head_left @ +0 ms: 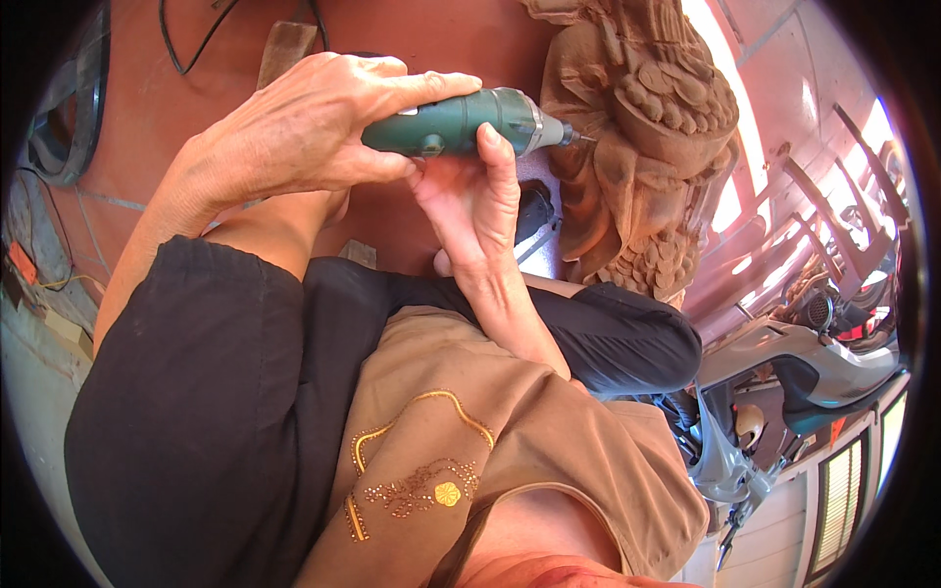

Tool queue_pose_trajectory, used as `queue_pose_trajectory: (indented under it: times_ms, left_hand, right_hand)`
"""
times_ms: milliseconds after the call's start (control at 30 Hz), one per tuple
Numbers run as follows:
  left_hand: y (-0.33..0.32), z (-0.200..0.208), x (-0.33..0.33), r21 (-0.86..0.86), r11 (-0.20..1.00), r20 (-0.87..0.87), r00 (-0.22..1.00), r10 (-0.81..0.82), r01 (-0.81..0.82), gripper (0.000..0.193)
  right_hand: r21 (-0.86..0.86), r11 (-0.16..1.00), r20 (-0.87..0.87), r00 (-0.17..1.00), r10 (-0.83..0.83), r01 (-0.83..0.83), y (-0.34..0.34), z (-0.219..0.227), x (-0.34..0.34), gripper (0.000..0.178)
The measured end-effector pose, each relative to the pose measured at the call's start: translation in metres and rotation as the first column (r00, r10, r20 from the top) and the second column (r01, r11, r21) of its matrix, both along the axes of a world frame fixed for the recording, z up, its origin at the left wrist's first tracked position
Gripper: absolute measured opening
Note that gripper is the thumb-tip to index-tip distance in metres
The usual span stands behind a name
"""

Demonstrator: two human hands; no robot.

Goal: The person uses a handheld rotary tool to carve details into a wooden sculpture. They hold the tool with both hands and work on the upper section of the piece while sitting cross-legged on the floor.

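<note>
My left hand is closed over the back of a green rotary tool, its fingers stretched along the body. From below, my right hand steadies the same tool, palm up, with the thumb near its grey front collar and the other fingers mostly hidden. A thin metal bit points right from the tool's nose toward a brown carved sculpture. The carving has folds and a bowl heaped with round fruit-like shapes. I cannot tell whether the bit touches its surface.
My dark-trousered legs are bent around the work. Wood blocks and a black cable lie on the reddish tiled floor. A dark object sits beside the carving. At right stand a grey motorbike and wooden furniture.
</note>
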State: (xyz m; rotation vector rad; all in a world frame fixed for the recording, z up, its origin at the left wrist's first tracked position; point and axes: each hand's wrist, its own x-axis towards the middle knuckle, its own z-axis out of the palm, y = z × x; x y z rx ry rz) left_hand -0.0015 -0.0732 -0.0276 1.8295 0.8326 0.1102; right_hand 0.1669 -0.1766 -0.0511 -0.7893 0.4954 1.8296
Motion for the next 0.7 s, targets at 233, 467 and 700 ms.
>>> queue_pose_trajectory:
  times_ms: [233, 467, 700]
  left_hand:
    - [0.0, -0.003, 0.003, -0.044, 0.999, 0.019, 1.0, 0.003, -0.002, 0.077]
    - [-0.001, -0.004, -0.003, -0.014, 0.997, 0.037, 0.996, -0.076, 0.077, 0.076]
    - [0.01, 0.018, -0.02, 0.013, 0.987, 0.102, 0.982, -0.159, 0.158, 0.08]
  right_hand:
    - [-0.01, 1.0, 0.023, 1.0, -0.014, 0.014, 0.001, 0.001, 0.002, 0.048]
    - [0.031, 1.0, 0.01, 1.0, 0.0, 0.0, -0.008, 0.001, -0.004, 0.046]
    - [0.143, 0.989, -0.063, 0.998, 0.03, -0.021, -0.002, 0.017, -0.017, 0.045]
